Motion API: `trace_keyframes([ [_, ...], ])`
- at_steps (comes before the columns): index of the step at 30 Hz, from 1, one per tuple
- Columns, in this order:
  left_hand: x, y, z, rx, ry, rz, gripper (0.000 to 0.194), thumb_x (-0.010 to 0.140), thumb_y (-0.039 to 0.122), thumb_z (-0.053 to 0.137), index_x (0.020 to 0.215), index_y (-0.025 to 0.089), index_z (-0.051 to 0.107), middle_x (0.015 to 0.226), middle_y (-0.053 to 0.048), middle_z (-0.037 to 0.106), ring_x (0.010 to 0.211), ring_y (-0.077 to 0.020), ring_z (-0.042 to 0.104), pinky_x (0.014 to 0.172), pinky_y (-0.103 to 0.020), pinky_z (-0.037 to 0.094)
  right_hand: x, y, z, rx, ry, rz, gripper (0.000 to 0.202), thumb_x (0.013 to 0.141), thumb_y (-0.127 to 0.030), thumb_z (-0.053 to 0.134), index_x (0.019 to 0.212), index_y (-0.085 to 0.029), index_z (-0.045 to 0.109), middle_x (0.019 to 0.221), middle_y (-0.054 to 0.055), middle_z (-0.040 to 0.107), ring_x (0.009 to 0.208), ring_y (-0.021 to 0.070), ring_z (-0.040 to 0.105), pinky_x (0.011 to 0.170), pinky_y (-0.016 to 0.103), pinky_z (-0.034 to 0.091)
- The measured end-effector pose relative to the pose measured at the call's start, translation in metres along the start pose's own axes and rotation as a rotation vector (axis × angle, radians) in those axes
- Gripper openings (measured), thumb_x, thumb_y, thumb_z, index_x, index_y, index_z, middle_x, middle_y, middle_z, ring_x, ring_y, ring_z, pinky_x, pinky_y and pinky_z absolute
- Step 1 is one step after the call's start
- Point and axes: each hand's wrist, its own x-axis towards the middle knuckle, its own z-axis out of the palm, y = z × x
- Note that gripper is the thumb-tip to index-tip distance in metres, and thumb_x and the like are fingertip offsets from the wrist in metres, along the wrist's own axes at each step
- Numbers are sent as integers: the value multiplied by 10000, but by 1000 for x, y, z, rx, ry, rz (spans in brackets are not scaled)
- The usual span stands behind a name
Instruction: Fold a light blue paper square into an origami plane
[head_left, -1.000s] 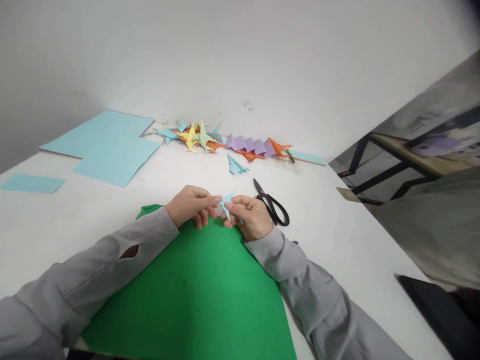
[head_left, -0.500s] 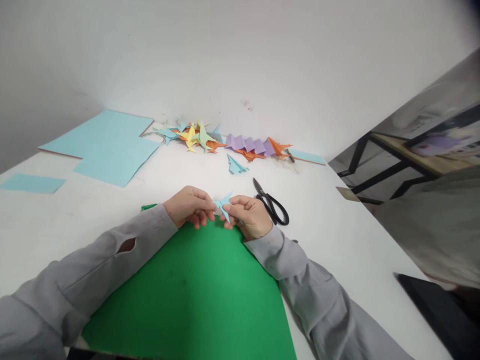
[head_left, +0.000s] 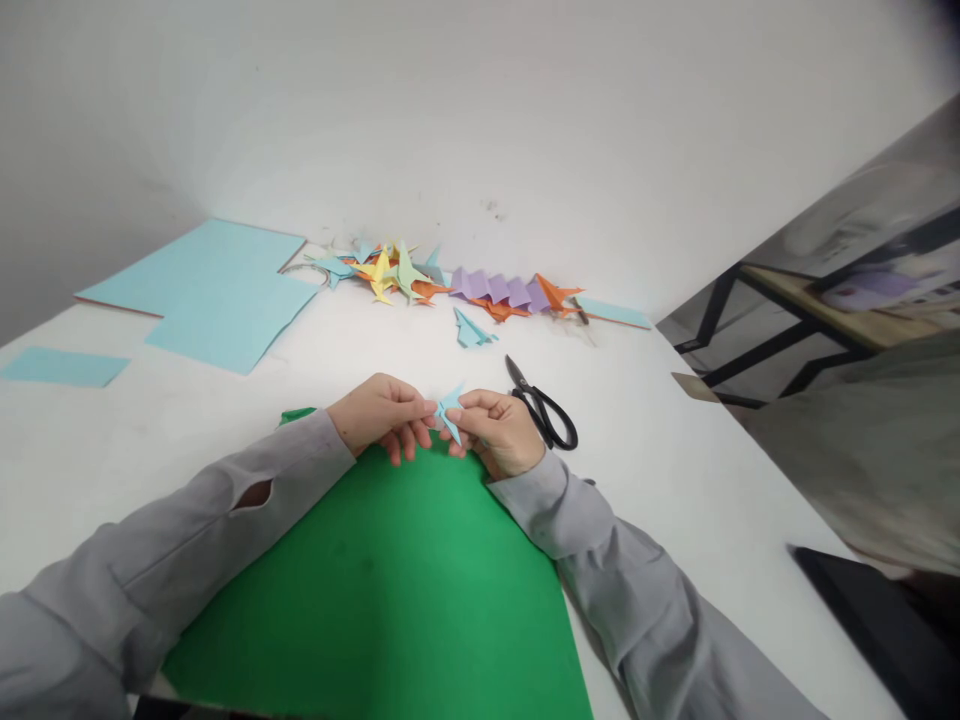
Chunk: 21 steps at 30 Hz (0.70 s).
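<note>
A small light-blue folded paper figure [head_left: 451, 412] with pointed tips is held up over the far edge of a green sheet [head_left: 390, 580]. My left hand [head_left: 386, 412] pinches its left end between thumb and forefinger, the other fingers loosely curled below. On the other side, my right hand [head_left: 499, 430] grips the figure with thumb and fingertips, hiding part of it. Black-handled scissors [head_left: 551, 415] lie just right of my right hand, blades pointing away. Beyond my hands rests another blue folded paper piece [head_left: 472, 330].
Along the wall lie several folded paper figures [head_left: 382, 272] and a purple pleated strip [head_left: 499, 289]. Large blue sheets [head_left: 225, 290] and a smaller blue piece [head_left: 66, 367] are at the left. A dark flat object [head_left: 870, 610] sits at the right edge.
My left hand has shifted slightly to the right along the blue figure, its fingertips nearer my right hand. My right hand stays almost still.
</note>
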Motion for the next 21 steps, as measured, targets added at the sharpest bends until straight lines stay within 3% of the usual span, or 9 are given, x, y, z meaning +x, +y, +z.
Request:
trace_keyframes([
  [7, -1, -1, -4, -91, -58, -16, 247, 641, 321, 673, 657, 82, 611, 546, -53, 640, 375, -105, 551, 304, -175, 408, 1, -2, 0, 36, 11, 37, 287, 420, -225, 795, 569, -142, 565, 419, 1, 619, 290, 106, 524, 284, 164, 405],
  [16, -3, 0, -13, -77, -156, -43, 220, 620, 230, 700, 794, 98, 673, 830, -108, 690, 505, -114, 607, 369, -183, 462, 2, 0, -4, 53, -13, 11, 225, 486, -242, 770, 566, -137, 588, 446, 11, 629, 301, 99, 526, 289, 164, 409],
  [21, -4, 2, -13, -61, -116, -53, 227, 596, 257, 720, 742, 93, 661, 742, -90, 688, 472, -112, 596, 355, -180, 457, 2, 0, -4, 57, -11, 15, 229, 477, -235, 773, 559, -140, 581, 438, 6, 623, 299, 100, 524, 287, 164, 407],
])
